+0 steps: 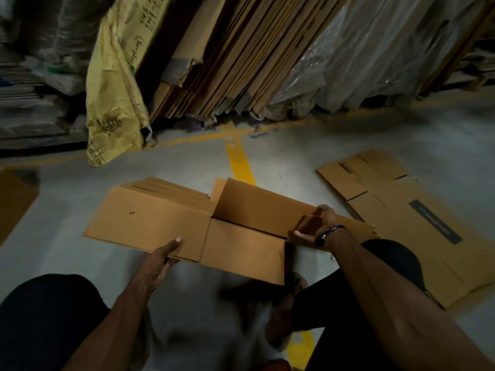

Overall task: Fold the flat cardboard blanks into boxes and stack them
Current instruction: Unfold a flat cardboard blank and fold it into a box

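Against the far wall leans a thick bundle of tall flat cardboard sheets (241,54), with a yellow woven sack (115,84) draped at its left and clear plastic wrap (375,54) at its right. On the grey floor (294,145), crossed by yellow painted lines (239,162), a pile of flat cardboard blanks (401,218) lies to the person's right, well apart from the wall bundle.

Directly in front of the knees sits the half-opened cardboard box (203,223), its walls partly raised and its flaps splayed outward. The left hand (160,259) grips the near edge of the left flap, thumb on top and fingers underneath. The right hand (318,223) holds the right end panel, fingers curled over its upper edge; a dark wristband (330,231) sits on that wrist.

The corrugated board looks light and stiff, likely bending cleanly only along its scored creases. Holding near edges and corners, close to a crease, should give control; pressing mid-panel risks buckling it.
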Tool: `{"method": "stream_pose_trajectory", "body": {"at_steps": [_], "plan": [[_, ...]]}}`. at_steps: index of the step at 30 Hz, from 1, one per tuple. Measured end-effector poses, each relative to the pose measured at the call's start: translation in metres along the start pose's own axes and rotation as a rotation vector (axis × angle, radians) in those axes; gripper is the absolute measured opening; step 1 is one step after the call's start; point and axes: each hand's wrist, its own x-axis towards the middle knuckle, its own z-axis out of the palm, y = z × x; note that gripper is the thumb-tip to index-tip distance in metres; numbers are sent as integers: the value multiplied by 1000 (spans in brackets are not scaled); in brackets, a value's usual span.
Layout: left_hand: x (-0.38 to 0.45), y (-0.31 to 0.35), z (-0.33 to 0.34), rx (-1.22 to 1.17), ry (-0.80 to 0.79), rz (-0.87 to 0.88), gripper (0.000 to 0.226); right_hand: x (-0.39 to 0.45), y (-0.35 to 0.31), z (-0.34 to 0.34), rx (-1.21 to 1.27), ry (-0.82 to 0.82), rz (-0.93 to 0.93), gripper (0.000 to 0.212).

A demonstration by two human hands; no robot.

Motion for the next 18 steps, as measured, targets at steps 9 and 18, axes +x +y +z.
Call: {"method": "stream_pose_trajectory", "body": {"at_steps": [9,18], "plan": [[5,1,8,-151,159,2,42,23,21,-14,-120,50,62,29],[12,-14,26,-391,212,-120,15,20,53,-15,-379,-181,2,6]]}}
